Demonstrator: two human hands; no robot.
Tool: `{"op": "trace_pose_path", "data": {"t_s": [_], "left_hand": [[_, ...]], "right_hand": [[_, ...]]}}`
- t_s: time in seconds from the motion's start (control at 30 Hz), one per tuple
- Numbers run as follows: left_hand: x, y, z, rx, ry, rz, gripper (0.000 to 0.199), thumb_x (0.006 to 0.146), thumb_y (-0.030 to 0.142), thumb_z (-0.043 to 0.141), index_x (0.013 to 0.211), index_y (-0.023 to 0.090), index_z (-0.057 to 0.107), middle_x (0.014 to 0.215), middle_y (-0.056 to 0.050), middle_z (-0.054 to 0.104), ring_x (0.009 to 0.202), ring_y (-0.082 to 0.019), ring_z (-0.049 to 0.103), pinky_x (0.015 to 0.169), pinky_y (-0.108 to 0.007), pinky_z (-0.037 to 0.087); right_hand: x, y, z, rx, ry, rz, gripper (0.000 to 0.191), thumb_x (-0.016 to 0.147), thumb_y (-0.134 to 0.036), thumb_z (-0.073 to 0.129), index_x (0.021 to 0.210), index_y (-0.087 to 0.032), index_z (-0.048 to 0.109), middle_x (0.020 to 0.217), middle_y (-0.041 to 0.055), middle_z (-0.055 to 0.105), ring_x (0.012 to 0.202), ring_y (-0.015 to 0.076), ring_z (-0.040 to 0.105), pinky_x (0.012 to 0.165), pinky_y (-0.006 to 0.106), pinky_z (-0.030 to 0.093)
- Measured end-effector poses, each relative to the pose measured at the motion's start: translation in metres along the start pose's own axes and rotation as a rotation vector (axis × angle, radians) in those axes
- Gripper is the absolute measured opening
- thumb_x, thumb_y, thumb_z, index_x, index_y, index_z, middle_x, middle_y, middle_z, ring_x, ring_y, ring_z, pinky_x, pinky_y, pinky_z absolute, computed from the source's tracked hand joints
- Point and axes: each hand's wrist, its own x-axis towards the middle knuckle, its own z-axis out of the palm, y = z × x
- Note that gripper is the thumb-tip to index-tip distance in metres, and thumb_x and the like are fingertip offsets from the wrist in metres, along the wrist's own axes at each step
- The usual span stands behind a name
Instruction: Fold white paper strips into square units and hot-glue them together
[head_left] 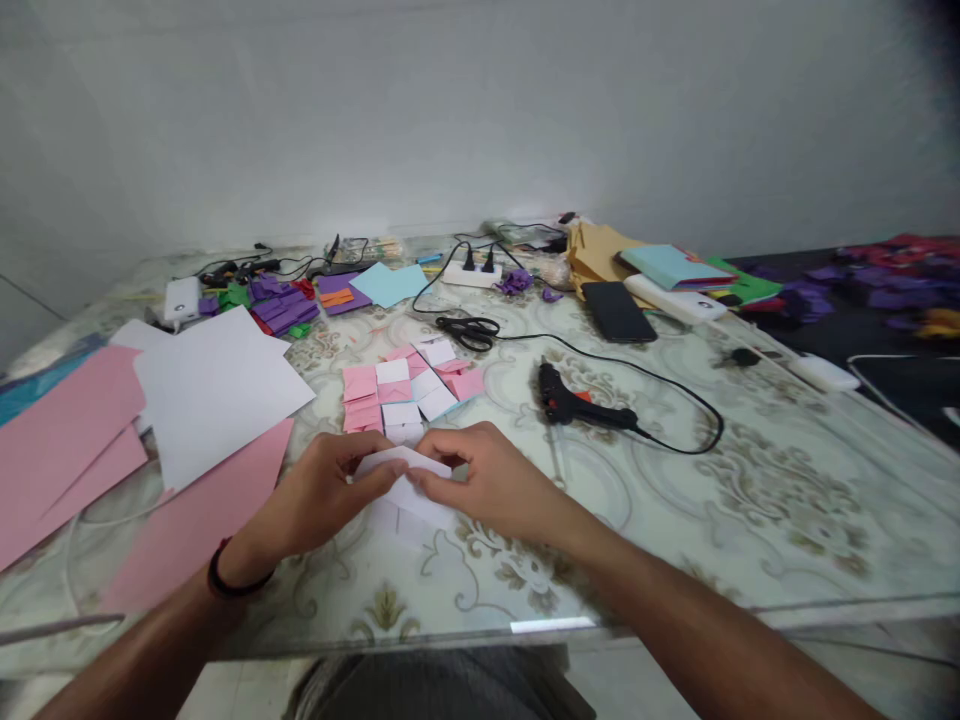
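Note:
A small piece of white paper is held up between both hands near the table's front. My left hand pinches its left part, thumb on the near side. At the right, my right hand grips it with thumb and fingers, the two thumb tips nearly touching. The paper looks folded or bent; its far side is hidden. Just beyond the hands lie small folded pink pieces and white pieces, grouped side by side on the table.
Large white sheets and pink sheets lie left. A black glue gun with its cable, scissors and a dark phone are right and beyond. Purple scraps and a power strip sit toward the wall.

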Motion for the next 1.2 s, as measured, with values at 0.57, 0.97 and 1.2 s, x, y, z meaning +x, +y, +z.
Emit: {"op": "trace_pose_path", "data": {"t_s": [0.57, 0.97, 1.2], "left_hand": [[0.001, -0.006, -0.007, -0.056, -0.05, -0.112, 0.04, 0.092, 0.05, 0.068, 0.074, 0.015, 0.067, 0.064, 0.002, 0.051, 0.058, -0.01, 0.043, 0.049, -0.021, 0.029], [-0.002, -0.003, -0.008, -0.032, 0.129, -0.02, 0.048, 0.101, 0.052, 0.054, 0.068, 0.017, 0.054, 0.065, 0.004, 0.037, 0.062, -0.011, 0.033, 0.054, -0.025, 0.026], [0.0, -0.004, -0.001, 0.009, -0.032, 0.001, 0.036, 0.095, 0.043, 0.064, 0.071, 0.016, 0.06, 0.066, 0.004, 0.048, 0.063, -0.011, 0.039, 0.056, -0.024, 0.031]], "right_hand": [[-0.002, 0.0, -0.008, 0.058, 0.065, 0.046, 0.018, 0.091, -0.031, 0.07, 0.08, -0.017, 0.075, 0.065, -0.0021, 0.064, 0.062, 0.0114, 0.054, 0.058, 0.024, 0.038], [0.001, 0.001, -0.008, 0.249, 0.155, 0.076, 0.024, 0.09, -0.035, 0.07, 0.075, -0.017, 0.066, 0.065, -0.0043, 0.057, 0.058, 0.0093, 0.044, 0.055, 0.024, 0.035], [0.002, -0.001, -0.004, 0.18, 0.15, 0.022, 0.01, 0.089, -0.028, 0.071, 0.088, -0.019, 0.075, 0.082, 0.0004, 0.075, 0.073, 0.0137, 0.062, 0.067, 0.025, 0.045]]}}
